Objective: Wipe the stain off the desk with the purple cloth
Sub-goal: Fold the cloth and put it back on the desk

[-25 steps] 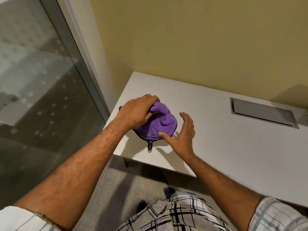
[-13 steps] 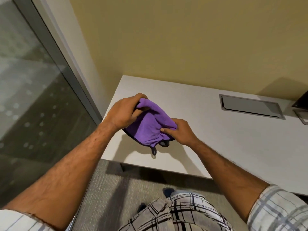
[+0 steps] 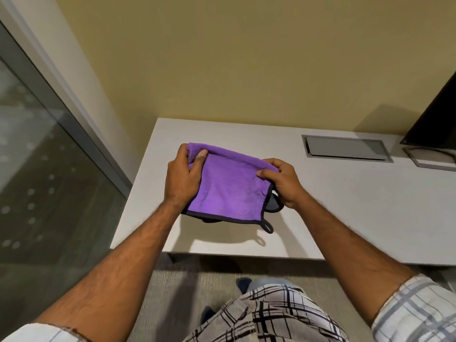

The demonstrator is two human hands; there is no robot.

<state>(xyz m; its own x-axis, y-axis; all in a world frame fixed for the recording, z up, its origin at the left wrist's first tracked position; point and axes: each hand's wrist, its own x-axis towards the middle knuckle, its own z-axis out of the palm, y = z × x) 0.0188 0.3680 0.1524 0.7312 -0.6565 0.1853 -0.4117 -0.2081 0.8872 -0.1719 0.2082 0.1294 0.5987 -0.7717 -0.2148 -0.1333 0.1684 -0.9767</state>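
Head view. Purple cloth point(image 3: 229, 191) is held spread between both hands, above the near-left part of the white bench point(image 3: 320, 206). It casts a shadow on the bench top below, so it hangs clear of the surface.

Left hand point(image 3: 182, 178) grips the cloth's upper-left corner: thumb on the near face, fingers wrapped behind, fabric bunched in the pinch. Right hand point(image 3: 283, 183) grips the upper-right edge, thumb on top, fingers curled behind. The top edge runs taut between the two hands, sloping down toward the right.

The cloth hangs as a flat panel, with dark trim along its bottom and right edges. A small dark loop point(image 3: 267, 227) dangles at the lower-right corner, below the right hand. A dark fold shows just behind the right edge, beside the right wrist.

No stain can be made out on the bench from here.

Further back on the bench, right of the cloth: a recessed grey panel point(image 3: 345, 149). A dark screen point(image 3: 434, 124) stands at the far right edge. Yellow wall point(image 3: 234, 58) behind; glass partition point(image 3: 37, 181) to the left.
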